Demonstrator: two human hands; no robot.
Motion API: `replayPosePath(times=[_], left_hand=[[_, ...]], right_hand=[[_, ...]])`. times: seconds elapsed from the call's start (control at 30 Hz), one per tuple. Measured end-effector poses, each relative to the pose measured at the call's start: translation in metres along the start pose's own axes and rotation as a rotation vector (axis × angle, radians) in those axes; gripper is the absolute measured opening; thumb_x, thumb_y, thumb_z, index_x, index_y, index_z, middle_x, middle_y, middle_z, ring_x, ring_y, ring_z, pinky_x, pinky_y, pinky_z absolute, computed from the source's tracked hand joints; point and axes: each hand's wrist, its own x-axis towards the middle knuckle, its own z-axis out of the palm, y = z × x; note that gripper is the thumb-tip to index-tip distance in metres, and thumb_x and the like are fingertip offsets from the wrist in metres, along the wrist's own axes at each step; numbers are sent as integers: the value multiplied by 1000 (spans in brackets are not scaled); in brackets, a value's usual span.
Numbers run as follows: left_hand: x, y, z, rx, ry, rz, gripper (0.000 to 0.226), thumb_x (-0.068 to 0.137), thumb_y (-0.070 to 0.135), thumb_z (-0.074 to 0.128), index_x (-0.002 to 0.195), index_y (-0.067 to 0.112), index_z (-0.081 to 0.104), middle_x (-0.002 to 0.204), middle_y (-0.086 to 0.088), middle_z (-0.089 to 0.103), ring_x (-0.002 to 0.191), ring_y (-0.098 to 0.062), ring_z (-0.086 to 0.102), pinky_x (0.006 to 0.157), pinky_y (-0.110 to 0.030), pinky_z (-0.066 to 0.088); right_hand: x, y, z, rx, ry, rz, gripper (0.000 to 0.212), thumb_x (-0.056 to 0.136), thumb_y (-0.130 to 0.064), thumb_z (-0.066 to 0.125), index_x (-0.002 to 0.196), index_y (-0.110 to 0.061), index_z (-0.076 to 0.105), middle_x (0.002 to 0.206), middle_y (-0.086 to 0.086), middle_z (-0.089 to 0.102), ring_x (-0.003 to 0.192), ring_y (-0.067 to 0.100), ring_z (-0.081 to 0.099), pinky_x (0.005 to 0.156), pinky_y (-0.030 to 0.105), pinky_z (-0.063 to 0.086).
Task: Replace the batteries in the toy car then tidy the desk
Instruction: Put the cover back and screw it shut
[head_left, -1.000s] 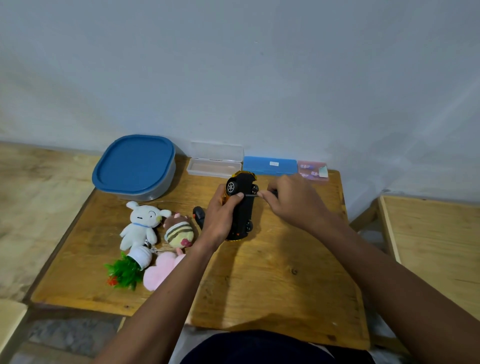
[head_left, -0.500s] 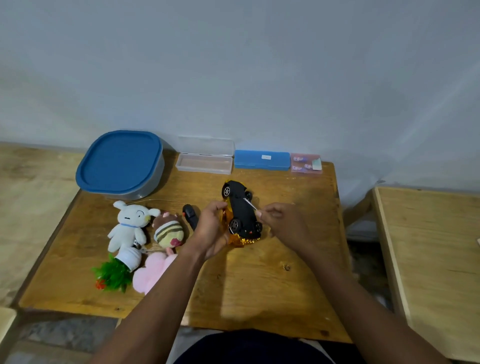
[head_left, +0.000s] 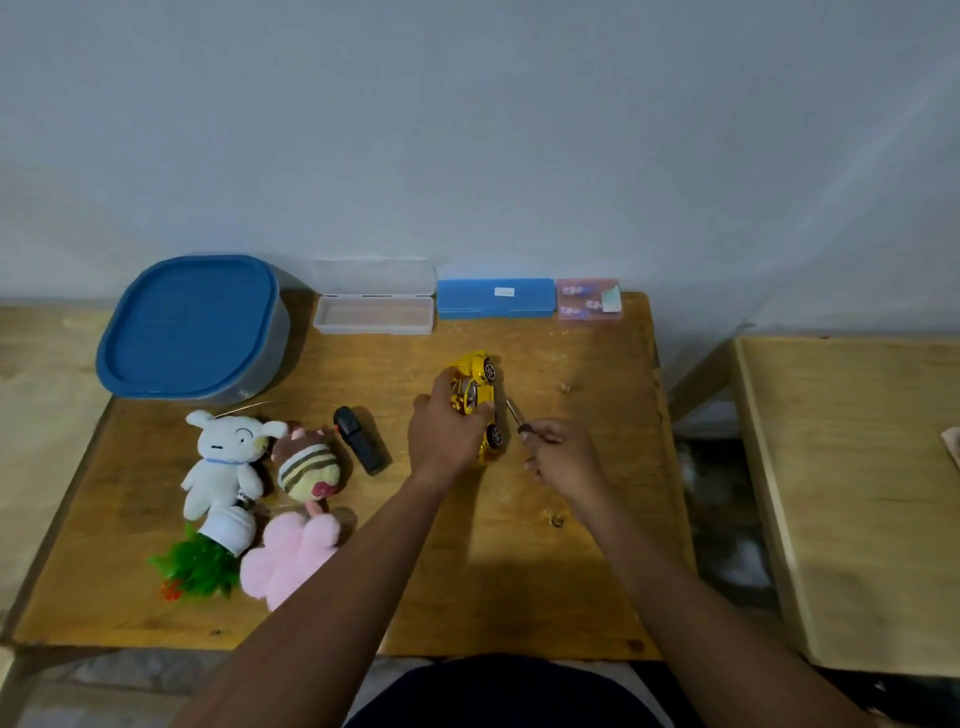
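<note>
We count one car (head_left: 475, 400), one screwdriver (head_left: 514, 415) and two hands. The car sits near the middle of the tabletop (head_left: 587, 358), a little toward the far right corner. It is turned on its side, with the yellow body to the left and two wheels facing the right edge. Its long axis runs from near edge to far edge, barely tilted. We cannot tell which end is the nose.

The left hand (head_left: 441, 436) grips the car from the left, fingers curled over the body. The right hand (head_left: 558, 457), just right of the car, pinches the screwdriver's dark handle. The blade points toward the far edge and slightly left, its tip just beside the car; we cannot tell if they touch.

Left of the hands lies one black piece (head_left: 361, 439). Toward the left edge we count three toys: a white plush (head_left: 226, 462), a striped plush (head_left: 309, 465) and a pink plush (head_left: 291, 558). One plant (head_left: 200, 561) lies with them. Along the far edge stand one blue-lidded tub (head_left: 192, 327), one open clear case (head_left: 374, 306), one blue case (head_left: 496, 299) and one pink pack (head_left: 589, 300).
</note>
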Motion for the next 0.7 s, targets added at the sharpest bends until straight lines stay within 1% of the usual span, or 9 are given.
replayPosePath(times=[0.1, 0.2, 0.3, 0.37, 0.43, 0.5, 0.57, 0.63, 0.7], left_hand=[[-5, 5, 11, 296, 58, 62, 71, 92, 53, 60, 154, 33, 31, 135, -16, 48, 123, -38, 50, 97, -50, 48], [-5, 1, 19, 406, 62, 77, 74, 92, 58, 57, 154, 31, 29, 137, -15, 43, 124, -37, 44, 92, -51, 48], [-4, -3, 26, 461, 76, 98, 77, 90, 64, 56, 154, 31, 28, 136, -12, 40, 121, -34, 43, 86, -49, 48], [-3, -4, 28, 472, 92, 110, 78, 89, 68, 53, 153, 32, 29, 136, -11, 41, 120, -33, 43, 86, -48, 47], [-2, -3, 25, 459, 116, 111, 77, 87, 73, 49, 152, 34, 32, 137, -10, 42, 122, -33, 44, 88, -48, 45], [2, -1, 15, 403, 139, 103, 75, 88, 72, 47, 152, 36, 33, 141, -11, 42, 126, -33, 44, 93, -48, 44], [11, -1, 0, 325, 161, 104, 72, 90, 67, 49, 153, 34, 33, 146, -12, 41, 131, -33, 43, 97, -48, 43], [26, -2, -21, 269, 203, 123, 73, 90, 63, 53, 153, 29, 36, 146, -13, 41, 131, -33, 43, 98, -47, 43], [51, -5, -45, 235, 234, 129, 77, 85, 59, 56, 152, 25, 38, 146, -15, 41, 131, -33, 43, 100, -46, 43]], right_hand=[[3, 2, -4, 32, 44, 37, 9, 95, -16, 64, 89, -22, 69, 94, 6, 70, 56, 13, 63, 56, 31, 51], [7, -1, -9, 37, 65, 47, 10, 95, -16, 63, 91, -22, 70, 88, 3, 68, 58, 12, 62, 55, 29, 51], [14, -8, -14, 39, 68, 47, 20, 94, -13, 63, 82, -27, 69, 83, 2, 67, 60, 11, 61, 52, 23, 50], [19, -16, -16, 34, 48, 44, 27, 93, -9, 62, 79, -31, 68, 82, -2, 67, 66, 11, 62, 60, 25, 54], [25, -26, -16, -10, 22, 20, 31, 90, -7, 62, 78, -35, 68, 82, -8, 68, 75, 13, 64, 74, 33, 55], [33, -41, -13, -54, 1, -11, 33, 87, -4, 61, 77, -35, 67, 81, -10, 67, 80, 12, 62, 76, 34, 51], [42, -59, -5, -101, -26, -52, 33, 88, -2, 59, 84, -33, 69, 82, -12, 65, 77, 6, 57, 70, 28, 45], [54, -76, 6, -163, -59, -113, 32, 91, -3, 58, 104, -29, 71, 91, -11, 65, 77, -1, 55, 64, 18, 43], [68, -92, 22, -237, -87, -194, 34, 92, -2, 59, 116, -23, 71, 99, -9, 64, 78, -2, 55, 60, 10, 41]])
